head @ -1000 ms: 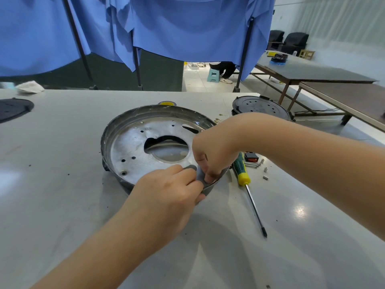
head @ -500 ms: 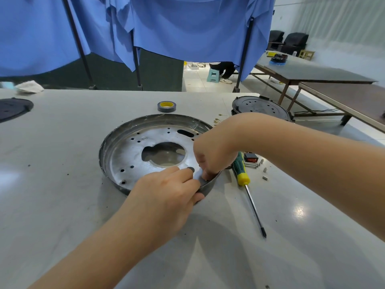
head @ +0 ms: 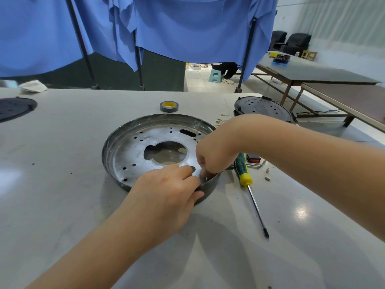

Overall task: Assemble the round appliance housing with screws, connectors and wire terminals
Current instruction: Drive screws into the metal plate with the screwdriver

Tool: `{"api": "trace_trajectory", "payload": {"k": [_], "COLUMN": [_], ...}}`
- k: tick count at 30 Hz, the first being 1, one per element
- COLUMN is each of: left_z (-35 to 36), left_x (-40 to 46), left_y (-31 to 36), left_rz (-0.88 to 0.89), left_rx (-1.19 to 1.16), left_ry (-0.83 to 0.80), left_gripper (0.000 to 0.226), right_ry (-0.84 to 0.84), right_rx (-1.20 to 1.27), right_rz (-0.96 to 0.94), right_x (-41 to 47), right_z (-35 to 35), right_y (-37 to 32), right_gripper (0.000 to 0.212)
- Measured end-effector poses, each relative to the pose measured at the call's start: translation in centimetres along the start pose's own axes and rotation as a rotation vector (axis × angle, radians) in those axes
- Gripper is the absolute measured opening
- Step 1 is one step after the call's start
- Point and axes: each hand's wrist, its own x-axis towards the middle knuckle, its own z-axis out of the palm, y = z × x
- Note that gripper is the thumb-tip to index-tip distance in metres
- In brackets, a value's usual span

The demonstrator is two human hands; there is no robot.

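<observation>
From the head camera, the round metal housing [head: 145, 151] lies open side up on the grey table [head: 62, 195] right in front of me, its big centre hole showing the tabletop through it. My left hand [head: 166, 190] is at the near rim, fingers curled over the edge and thumb outside, so I am gripping the housing wall there. My right hand [head: 210, 155] comes in from the right with its fingers bunched and pointing down into the housing just inside that same rim, next to my left fingertips; they look pinched together on something small, but what it is I cannot tell.

Just to the right of the housing lies a screwdriver [head: 249, 188] with a green and yellow handle, tip pointing toward me. Beside its handle are a small black and red part [head: 253, 158] and a few loose small pieces [head: 267, 174]. Beyond the housing sits a roll of grey tape [head: 169, 106], and to the far right a dark round cover [head: 263, 109]. Blue cloth [head: 187, 28] hangs behind the table
</observation>
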Motion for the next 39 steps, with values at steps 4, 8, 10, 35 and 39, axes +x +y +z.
{"api": "trace_trajectory", "payload": {"k": [4,8,10,35,39], "left_z": [0.0,0.2,0.4,0.5,0.5], "left_x": [-0.1,-0.1,-0.2,-0.2,-0.2], "left_y": [-0.3,-0.5,-0.4,-0.3,-0.2], "left_rz": [0.002,-0.005,-0.002,-0.007,-0.009], "left_rx": [0.018,0.005,0.011,-0.035,-0.047], "left_ry": [-0.005,-0.008,-0.016,-0.023,-0.027], "left_gripper": [0.031,0.025,0.019,0.019,0.017], "right_ry": [0.006,0.035,0.046,0.088,0.062], "right_rx": [0.032,0.060,0.064,-0.014,0.085], "right_rz": [0.010,0.016,0.016,0.018,0.025], "right_x": [-0.1,-0.4,-0.6,-0.6,-0.8], "right_z": [0.2,0.5,0.6,0.2,0.1], "right_y": [-0.1,-0.3,-0.3,-0.7,-0.5], "right_gripper": [0.039,0.037,0.038,0.043,0.042]}}
